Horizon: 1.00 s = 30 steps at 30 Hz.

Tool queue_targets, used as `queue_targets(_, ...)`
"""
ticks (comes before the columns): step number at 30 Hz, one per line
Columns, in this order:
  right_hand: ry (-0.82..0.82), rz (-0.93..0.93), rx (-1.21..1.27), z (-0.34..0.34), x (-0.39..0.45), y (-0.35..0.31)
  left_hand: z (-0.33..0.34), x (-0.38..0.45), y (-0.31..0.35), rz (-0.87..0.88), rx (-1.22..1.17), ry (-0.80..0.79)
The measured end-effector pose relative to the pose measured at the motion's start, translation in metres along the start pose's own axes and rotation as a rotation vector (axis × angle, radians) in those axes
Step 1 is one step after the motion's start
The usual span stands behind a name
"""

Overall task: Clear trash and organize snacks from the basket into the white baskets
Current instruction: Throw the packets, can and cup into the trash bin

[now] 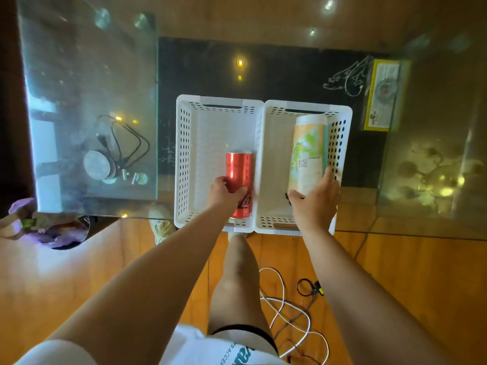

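Two white perforated baskets stand side by side on the glass table: the left white basket (184, 133) and the right white basket (340, 133). A red soda can (239, 164) lies on its side in the left one, and my left hand (224, 193) grips its near half. A tall orange-and-green snack canister (308, 151) lies in the right one, its near end held by my right hand (315, 198), fingers curled around it.
A glass table (421, 206) carries a yellow boxed item (380, 96) at the back right. A purple bag with trash (44, 227) sits at the table's left corner. Cables (284, 306) lie on the wooden floor by my knee. A round device with cords (102, 164) shows under the glass.
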State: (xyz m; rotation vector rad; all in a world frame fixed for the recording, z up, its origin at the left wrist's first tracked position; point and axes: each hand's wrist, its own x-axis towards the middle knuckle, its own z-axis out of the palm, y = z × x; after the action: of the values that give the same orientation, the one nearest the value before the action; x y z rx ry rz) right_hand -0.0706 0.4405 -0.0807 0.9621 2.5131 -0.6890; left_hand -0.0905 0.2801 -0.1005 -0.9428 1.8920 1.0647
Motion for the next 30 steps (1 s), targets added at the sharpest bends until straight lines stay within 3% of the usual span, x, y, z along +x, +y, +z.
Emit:
queue_targets(11,-0.215,0.192,-0.025,0.001,-0.002,-0.003,-0.031,-0.017,-0.008,0.065,-0.124,-0.018)
queue_targets(17,-0.298,0.245,0.318,0.012,-0.003,-0.004,-0.057,-0.033,-0.013,0.116,-0.312,-0.101)
queue_targets(24,-0.2,0.194,0.501,-0.017,-0.032,-0.026,-0.099,-0.061,-0.033,0.141,-0.606,-0.156)
queue_targets(30,-0.317,0.052,0.559,-0.032,-0.089,-0.083,-0.161,-0.076,-0.073,0.141,-0.788,-0.113)
